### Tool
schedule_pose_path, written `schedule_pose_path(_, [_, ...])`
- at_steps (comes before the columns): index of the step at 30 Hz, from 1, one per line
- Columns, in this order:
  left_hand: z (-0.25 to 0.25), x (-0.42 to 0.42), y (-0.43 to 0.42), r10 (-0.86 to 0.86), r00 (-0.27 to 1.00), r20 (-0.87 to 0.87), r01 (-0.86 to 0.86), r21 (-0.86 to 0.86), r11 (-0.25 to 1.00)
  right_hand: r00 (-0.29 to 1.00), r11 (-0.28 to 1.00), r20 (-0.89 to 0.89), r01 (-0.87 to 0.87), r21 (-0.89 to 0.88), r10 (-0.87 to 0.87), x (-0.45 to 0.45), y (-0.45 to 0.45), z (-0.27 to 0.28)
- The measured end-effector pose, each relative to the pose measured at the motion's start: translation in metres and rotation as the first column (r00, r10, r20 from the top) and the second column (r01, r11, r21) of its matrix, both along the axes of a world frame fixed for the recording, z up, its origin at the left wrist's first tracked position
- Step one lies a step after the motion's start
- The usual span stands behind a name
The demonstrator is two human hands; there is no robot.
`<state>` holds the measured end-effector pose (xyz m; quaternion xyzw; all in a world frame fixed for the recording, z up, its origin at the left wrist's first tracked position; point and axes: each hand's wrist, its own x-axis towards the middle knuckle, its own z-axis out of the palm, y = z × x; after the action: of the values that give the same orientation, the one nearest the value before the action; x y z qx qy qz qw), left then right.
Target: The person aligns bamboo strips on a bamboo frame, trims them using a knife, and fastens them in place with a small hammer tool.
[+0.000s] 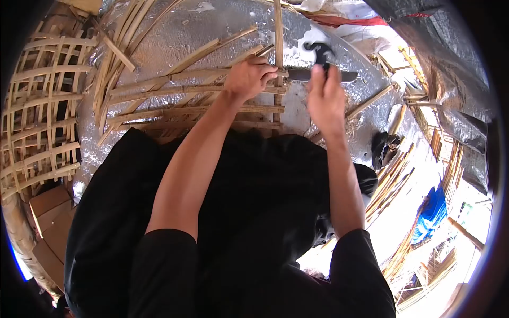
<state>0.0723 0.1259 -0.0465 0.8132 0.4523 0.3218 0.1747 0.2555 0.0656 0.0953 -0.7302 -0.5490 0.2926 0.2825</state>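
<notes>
My left hand [248,79] is closed, its fingers pinching near the end of a bamboo strip [201,72] where it meets an upright bamboo slat [279,37]. Just to the right, my right hand [326,100] is closed around the handle of a black-headed hammer [321,51], the head pointing away from me. A dark flat blade [347,77] runs crosswise behind the fingers of that hand; its handle is not visible. Several bamboo strips [212,110] lie side by side under my left forearm, their right ends over the upright slat.
Loose bamboo strips [122,53] lie on the shiny silver sheet [175,32]. On the left stands a woven bamboo lattice [45,106] above cardboard [50,212]. More strips [389,183] and a blue plastic bag [430,214] are at the right. Black cloth [244,175] covers my lap.
</notes>
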Motion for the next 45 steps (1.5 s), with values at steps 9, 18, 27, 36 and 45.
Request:
schedule_pose_path(9, [-0.004,-0.003,-0.004,-0.027,0.999,0.045,0.025,0.038,0.999,0.975,0.989,0.197,-0.124,0.085,0.105,-0.002,-0.001,-0.016])
schedule_pose_path(18, [-0.003,-0.002,0.003,-0.025,1.000,0.018,0.024,0.031,0.999,0.996,0.996,0.025,-0.084,0.037,0.083,-0.006,-0.003,0.000])
schedule_pose_path(27, [0.009,-0.003,-0.002,-0.056,0.998,0.005,0.056,0.036,0.998,0.992,0.979,0.052,-0.108,-0.171,0.118,0.006,-0.001,-0.002])
schedule_pose_path(36, [0.009,-0.006,-0.005,-0.063,0.998,-0.015,0.063,0.007,0.998,0.999,0.995,0.042,0.009,-0.100,-0.004,0.014,-0.038,-0.087])
schedule_pose_path(45, [0.018,-0.005,-0.001,-0.063,0.996,-0.055,0.058,-0.089,0.994,0.982,0.992,0.186,0.018,0.122,-0.040,0.034,0.024,-0.115])
